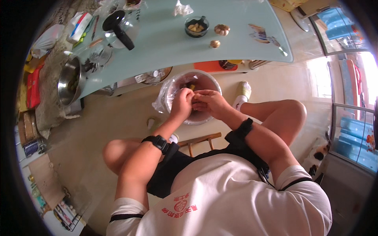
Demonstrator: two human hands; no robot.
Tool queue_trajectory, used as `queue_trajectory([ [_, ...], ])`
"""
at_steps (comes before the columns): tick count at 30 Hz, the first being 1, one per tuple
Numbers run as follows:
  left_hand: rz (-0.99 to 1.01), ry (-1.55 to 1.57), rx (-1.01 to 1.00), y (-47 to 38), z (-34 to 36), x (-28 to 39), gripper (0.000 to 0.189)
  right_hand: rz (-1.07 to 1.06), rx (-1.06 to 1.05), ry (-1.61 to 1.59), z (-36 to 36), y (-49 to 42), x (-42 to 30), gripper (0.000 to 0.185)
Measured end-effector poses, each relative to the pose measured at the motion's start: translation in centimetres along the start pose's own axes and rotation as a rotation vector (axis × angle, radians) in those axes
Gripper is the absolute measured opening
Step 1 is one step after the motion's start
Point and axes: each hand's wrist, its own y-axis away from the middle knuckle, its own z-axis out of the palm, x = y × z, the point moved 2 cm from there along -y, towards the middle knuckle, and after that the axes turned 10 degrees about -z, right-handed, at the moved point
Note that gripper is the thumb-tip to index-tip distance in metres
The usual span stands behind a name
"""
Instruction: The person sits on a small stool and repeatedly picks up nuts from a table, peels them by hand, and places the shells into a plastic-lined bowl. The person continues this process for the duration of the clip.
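My left hand (182, 101) and my right hand (211, 103) meet at the fingertips over a round trash bin (217, 85) with a clear plastic liner (161, 101). Between the fingers is something small and pale, perhaps a garlic clove; the fingers mostly hide it. On the glass-topped table (159, 38) beyond, a dark glass bowl (197, 33) contains peeled garlic cloves (196, 27). To its right lies a garlic bulb (222, 29), with a smaller bulb (215, 44) nearer the table edge.
A crumpled tissue (182, 9), a glass pot with a black handle (122, 32) and a steel bowl (70, 82) stand on or beside the table. A wooden stool (200, 139) shows between my legs. A cat (316, 156) is on the floor at the right.
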Motion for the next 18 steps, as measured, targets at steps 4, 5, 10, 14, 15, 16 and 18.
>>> queue_trajectory([
  [4, -0.077, 0.011, -0.039, 0.03, -0.11, 0.36, 0.017, 0.018, -0.015, 0.048, 0.23, 0.11, -0.27, 0.027],
  [5, -0.088, 0.021, -0.049, -0.02, -0.08, 0.33, 0.017, 0.013, -0.012, 0.043, 0.31, 0.16, -0.25, 0.027],
  [10, -0.029, 0.008, -0.022, -0.1, 0.11, 0.06, 0.014, -0.012, 0.041, 0.103, 0.49, -0.03, 0.1, 0.026],
  [14, -0.097, 0.027, -0.062, 0.03, 0.16, 0.04, 0.013, -0.059, 0.065, 0.146, 0.47, -0.26, 0.28, 0.025],
  [15, -0.12, 0.044, -0.073, 0.05, 0.16, 0.07, 0.014, -0.073, 0.063, 0.164, 0.42, -0.24, 0.24, 0.025],
  [16, -0.127, 0.035, -0.07, 0.07, 0.15, 0.15, 0.014, -0.091, 0.06, 0.184, 0.43, -0.23, 0.2, 0.026],
  [18, -0.145, 0.025, -0.062, 0.12, 0.12, 0.24, 0.014, -0.119, 0.057, 0.259, 0.47, -0.21, 0.06, 0.026],
])
